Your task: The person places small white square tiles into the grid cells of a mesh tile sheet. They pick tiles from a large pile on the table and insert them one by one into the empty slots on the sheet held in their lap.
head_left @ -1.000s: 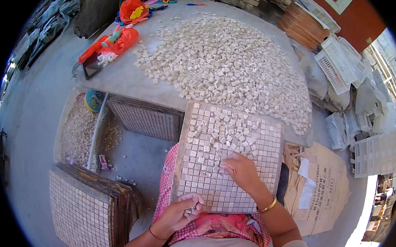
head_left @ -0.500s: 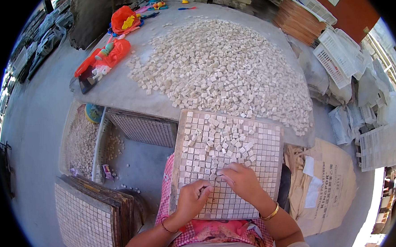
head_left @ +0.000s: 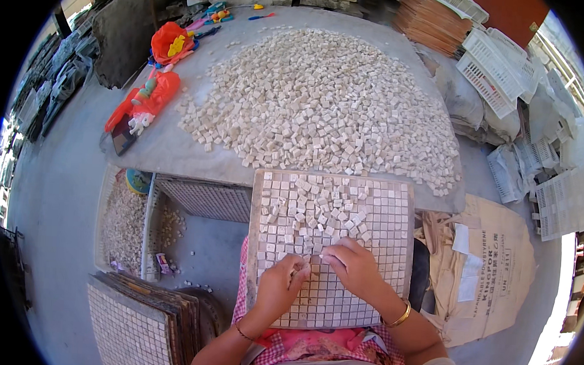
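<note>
A square grid tray (head_left: 396,208) rests on my lap, mostly filled with small cream stone tiles; loose tiles (head_left: 317,213) lie scattered on its upper middle. My left hand (head_left: 281,289) sits on the tray's lower left with fingers curled, fingertips pressing tiles near the centre. My right hand (head_left: 353,268) lies beside it, fingers bent down onto the tiles; a gold bangle (head_left: 400,316) is on that wrist. The two hands nearly touch at the fingertips. Whether either hand pinches a tile is hidden.
A large heap of loose cream tiles (head_left: 322,111) covers the table beyond the tray. A stack of filled grid trays (head_left: 139,320) stands at lower left, a white basket of stone chips (head_left: 123,220) above it. Paper sack (head_left: 486,259) at right, white crates (head_left: 490,61) behind, red bags (head_left: 148,99) at left.
My left hand has moved up from the tray's lower left corner toward the centre, beside my right hand. The view has tilted so the tile heap sits more central.
</note>
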